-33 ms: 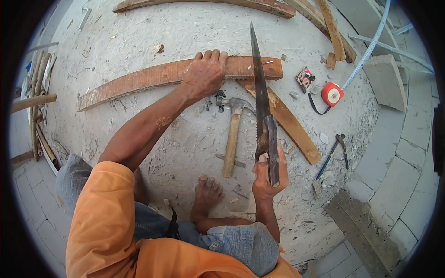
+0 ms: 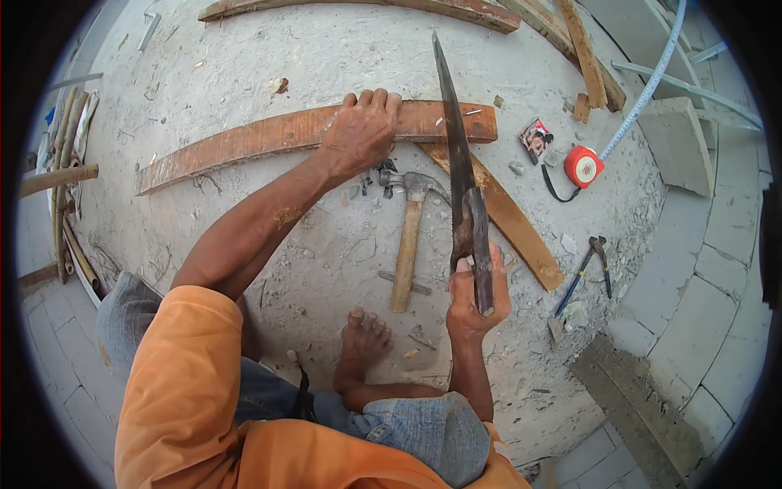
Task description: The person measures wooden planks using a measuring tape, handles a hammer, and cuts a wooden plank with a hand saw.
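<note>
A reddish-brown wooden plank (image 2: 244,143) lies across the dusty floor in front of me. My left hand (image 2: 362,130) grips its upper edge, fingers curled over the far side. In my right hand (image 2: 476,301) is the dark handle of a handsaw (image 2: 460,155), held with the blade pointing away from me. The blade passes over the plank near its right end; I cannot tell whether the teeth touch the wood. Beneath that end runs a narrower brown board (image 2: 513,220), slanting toward the lower right. A claw hammer (image 2: 407,244) with a wooden handle lies between my arms.
Right of the plank are a red tape measure (image 2: 582,166) with its blade pulled out, a small red packet (image 2: 536,138) and blue-handled pincers (image 2: 582,273). More timber (image 2: 366,8) lies at the far side. Poles (image 2: 65,163) stand at left, concrete blocks (image 2: 676,143) at right.
The saw has turned slightly, its tip shifting left and its handle right. My right hand has moved a little to the right with it. My left hand stays on the plank.
</note>
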{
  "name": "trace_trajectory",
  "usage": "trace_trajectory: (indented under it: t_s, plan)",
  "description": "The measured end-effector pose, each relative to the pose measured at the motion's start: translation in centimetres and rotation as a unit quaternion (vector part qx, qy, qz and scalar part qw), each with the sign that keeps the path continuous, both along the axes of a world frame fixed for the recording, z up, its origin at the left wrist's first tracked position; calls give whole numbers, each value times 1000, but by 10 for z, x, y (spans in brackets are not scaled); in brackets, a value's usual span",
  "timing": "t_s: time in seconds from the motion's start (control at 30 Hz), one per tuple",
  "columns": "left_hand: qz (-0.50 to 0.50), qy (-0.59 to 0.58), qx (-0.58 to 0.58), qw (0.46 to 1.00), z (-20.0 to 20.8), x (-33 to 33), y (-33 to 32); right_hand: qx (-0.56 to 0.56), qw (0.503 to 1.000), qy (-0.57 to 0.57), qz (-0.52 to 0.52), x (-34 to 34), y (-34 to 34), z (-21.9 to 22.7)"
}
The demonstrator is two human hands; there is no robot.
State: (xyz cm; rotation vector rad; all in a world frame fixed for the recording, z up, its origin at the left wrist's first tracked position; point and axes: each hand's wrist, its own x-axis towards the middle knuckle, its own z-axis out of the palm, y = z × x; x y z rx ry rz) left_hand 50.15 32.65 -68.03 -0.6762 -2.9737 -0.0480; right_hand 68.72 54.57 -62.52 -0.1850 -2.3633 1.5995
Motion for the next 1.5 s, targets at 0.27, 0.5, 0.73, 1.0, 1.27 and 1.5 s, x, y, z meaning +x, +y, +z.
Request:
trace_trajectory:
  t_s: [0.27,0.5,0.73,1.0,1.27,1.5]
  plan:
    - [23,-111,0,993,5,-6,4,-12,1000,10,22,-90,-28,-10]
    - [25,-122,5,992,6,-11,3,-53,998,10,-18,-106,-22,0]
    - [21,-120,12,993,5,-11,4,-84,996,-13,-13,-121,-33,-13]
    - [16,-95,20,995,3,-11,1,-83,996,-15,-16,-119,-40,-9]
    - [19,-115,10,993,5,-12,2,-84,996,-28,-14,-114,-37,-7]
    - [11,-106,36,994,2,-7,0,-58,997,-43,-24,-56,-27,1]
